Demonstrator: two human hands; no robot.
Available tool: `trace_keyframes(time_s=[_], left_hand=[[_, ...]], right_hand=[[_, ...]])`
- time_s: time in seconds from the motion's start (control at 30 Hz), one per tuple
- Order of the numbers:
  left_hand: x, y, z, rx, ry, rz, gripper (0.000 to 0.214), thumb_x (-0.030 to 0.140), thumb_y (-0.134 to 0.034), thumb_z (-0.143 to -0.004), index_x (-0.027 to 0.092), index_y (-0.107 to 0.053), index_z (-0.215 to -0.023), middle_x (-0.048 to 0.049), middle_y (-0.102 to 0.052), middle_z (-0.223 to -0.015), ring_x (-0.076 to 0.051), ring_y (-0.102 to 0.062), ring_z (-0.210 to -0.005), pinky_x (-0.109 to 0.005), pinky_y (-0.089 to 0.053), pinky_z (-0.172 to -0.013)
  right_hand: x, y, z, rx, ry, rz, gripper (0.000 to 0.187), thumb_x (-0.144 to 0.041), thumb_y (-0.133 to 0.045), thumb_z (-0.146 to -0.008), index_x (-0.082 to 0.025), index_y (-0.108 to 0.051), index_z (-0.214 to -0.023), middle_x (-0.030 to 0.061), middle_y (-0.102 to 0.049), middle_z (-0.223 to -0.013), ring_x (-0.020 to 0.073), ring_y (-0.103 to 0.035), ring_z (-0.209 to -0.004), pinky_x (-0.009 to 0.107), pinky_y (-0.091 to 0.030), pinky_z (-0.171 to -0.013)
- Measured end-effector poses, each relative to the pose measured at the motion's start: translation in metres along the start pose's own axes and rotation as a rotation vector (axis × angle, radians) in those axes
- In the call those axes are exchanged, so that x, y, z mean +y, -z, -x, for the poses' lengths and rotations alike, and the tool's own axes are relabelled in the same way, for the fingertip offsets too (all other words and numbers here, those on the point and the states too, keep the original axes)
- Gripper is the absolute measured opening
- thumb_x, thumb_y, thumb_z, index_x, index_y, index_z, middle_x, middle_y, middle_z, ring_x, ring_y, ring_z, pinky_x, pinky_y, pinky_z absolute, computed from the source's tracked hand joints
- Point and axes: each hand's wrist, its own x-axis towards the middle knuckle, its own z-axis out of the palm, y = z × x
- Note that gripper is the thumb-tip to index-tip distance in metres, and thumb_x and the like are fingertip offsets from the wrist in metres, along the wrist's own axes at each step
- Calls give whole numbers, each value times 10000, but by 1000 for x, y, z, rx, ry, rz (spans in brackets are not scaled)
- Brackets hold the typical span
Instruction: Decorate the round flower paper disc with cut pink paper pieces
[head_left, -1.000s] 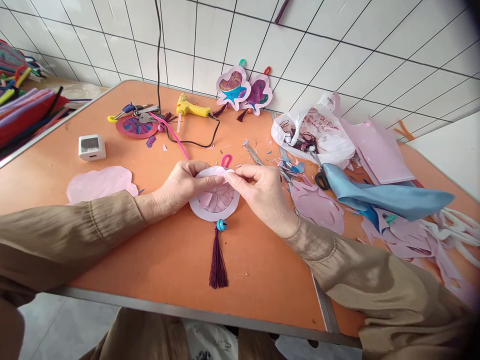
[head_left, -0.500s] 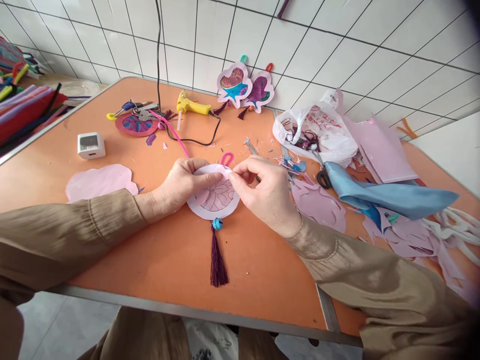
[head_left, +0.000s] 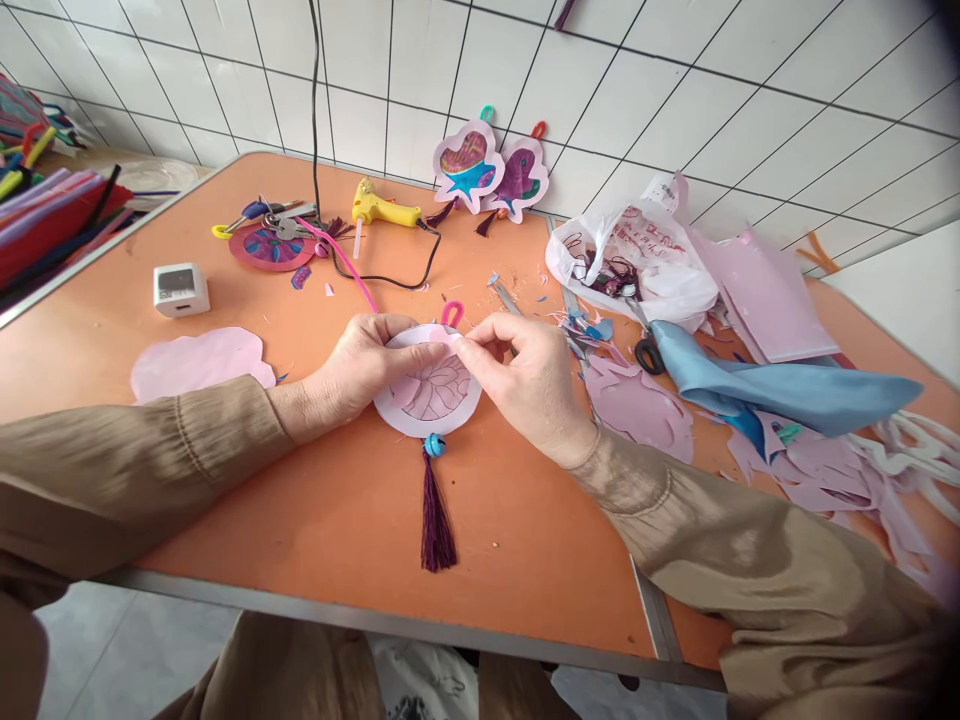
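Note:
A round pale-pink paper ornament (head_left: 431, 402) with a drawn flower lies on the orange table (head_left: 337, 520). It has a pink loop (head_left: 451, 312) at its top, and a blue bell (head_left: 434, 445) with a dark purple tassel (head_left: 436, 515) at its bottom. My left hand (head_left: 360, 368) rests on the disc's left side, its thumb pressing the top edge. My right hand (head_left: 521, 378) pinches the disc's top edge just under the loop.
A yellow glue gun (head_left: 382, 211) and its black cord lie at the back, beside keys and a purple disc (head_left: 271, 247). Two finished ornaments (head_left: 489, 175) lean on the tiled wall. Scissors (head_left: 645, 352), blue cloth (head_left: 765, 385), a plastic bag (head_left: 637, 265) and pink scraps crowd the right. A white timer (head_left: 181, 288) stands left.
My right fingers have shifted slightly along the disc's top edge, still pinching it. The disc and my left hand have hardly moved.

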Motion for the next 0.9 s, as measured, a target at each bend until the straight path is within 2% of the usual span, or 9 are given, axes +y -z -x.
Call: trace_keyframes(time_s=[0.13, 0.37, 0.57, 0.77, 0.9], left_hand=[[-1, 1, 0, -4, -7, 1, 339, 431, -841, -662, 142, -670, -707, -18, -653, -644, -131, -590, -559, -248, -474, -516], [0, 0, -1, -3, -10, 3, 384, 448, -865, -616, 147, -634, -673, -3, -618, -625, -116, -556, -551, -236, -453, -504], [1, 0, 0, -5, -2, -22, 363, 449, -841, -634, 154, -631, -673, -1, -602, -607, -116, -548, -531, -239, -439, -486], [1, -1, 0, -11, -4, -18, 350, 428, -843, -626, 151, -634, -673, 2, -613, -617, -108, -541, -528, -232, -437, -485], [1, 0, -1, -15, 18, -24, 326, 388, -850, -620, 144, -645, -689, 3, -618, -615, -108, -551, -531, -224, -434, -480]], right_hand=[[3, 0, 0, 8, 28, 40, 267, -255, -686, -845, -204, -542, -625, -12, -599, -614, 128, -510, -582, 298, -428, -607], [5, 0, 0, 18, 105, 57, 195, -244, -672, -853, -202, -577, -688, 10, -638, -700, 141, -552, -637, 304, -454, -627], [4, 1, -1, 2, 38, 26, 210, -271, -696, -851, -206, -574, -694, 5, -647, -697, 144, -564, -642, 311, -470, -643], [6, 0, 0, 14, 86, 36, 190, -244, -689, -848, -210, -571, -703, 4, -642, -712, 146, -566, -656, 315, -476, -643], [3, 1, 0, 72, 132, 36, 218, -249, -684, -871, -221, -561, -694, 4, -621, -692, 147, -549, -632, 328, -475, -631]])
